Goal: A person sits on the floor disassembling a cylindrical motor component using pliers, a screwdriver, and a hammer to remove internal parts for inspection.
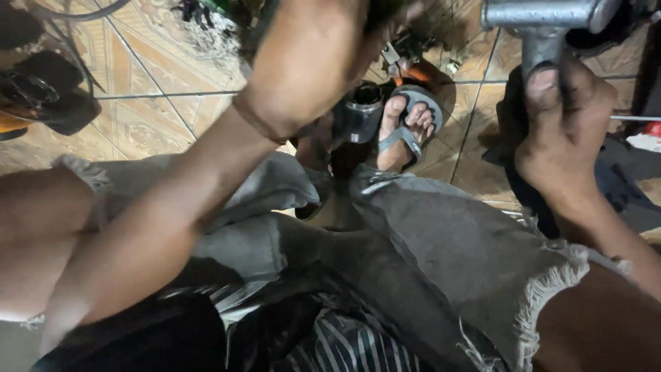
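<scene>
Hands and knees fill my view, looking straight down at a seated person over a patterned tile floor [158, 69]. My right hand [561, 131], at about two o'clock, is closed around the stem of a grey T-shaped metal fitting [544, 27], thumb pressed flat up its shaft; the fitting's crossbar runs along the top edge at one o'clock. My left hand [310, 62] is raised close to the lens near twelve o'clock, blurred, its fingers turned away, so I cannot tell whether they are curled on anything. Just below it, near the centre, a short dark metal cylinder [361, 114] stands upright beside a foot in a grey sandal [406, 127]. Frayed grey denim shorts [441, 241] cover both thighs. Dark tool parts [41, 89] lie on the floor at ten o'clock.

As I judge it, the heavy fitting sits above the bare toes: a slip of the right hand's grip could drop it onto them. The left forearm also blocks my sight of the cylinder, so a blind reach might knock it over.
</scene>
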